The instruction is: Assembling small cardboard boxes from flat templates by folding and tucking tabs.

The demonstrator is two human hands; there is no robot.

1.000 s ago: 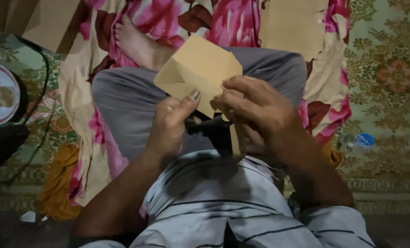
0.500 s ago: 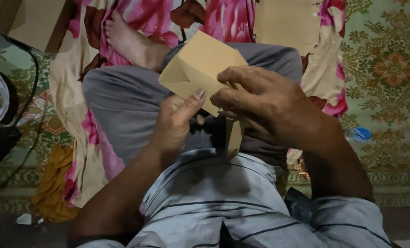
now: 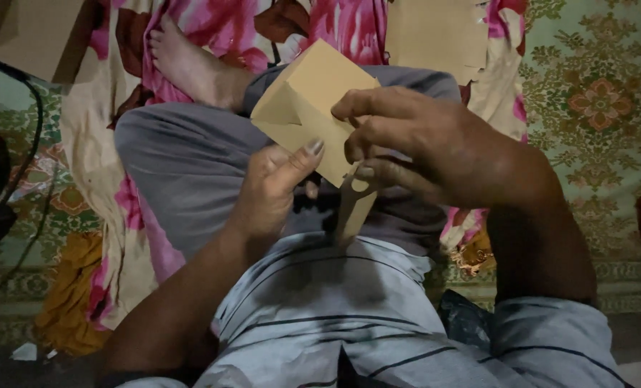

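Folded tan paper envelope (image 3: pixel 312 108) held above lap, centre of scene. Left hand (image 3: pixel 274 190) pinches its near-left edge, thumb on face. Right hand (image 3: pixel 421 147) clamps its right edge, fingers curled. Pink floral cloth (image 3: pixel 191 29) under grey-trousered legs (image 3: pixel 184 165); green patterned mat (image 3: pixel 593 93) right

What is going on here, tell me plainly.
A person sitting cross-legged on a pink floral cloth holds a folded tan paper envelope above the lap with both bare hands. The left hand supports it from below, thumb pressed on the paper. The right hand pinches its right edge, where a narrow paper strip hangs down. Another tan sheet lies beyond the knees.
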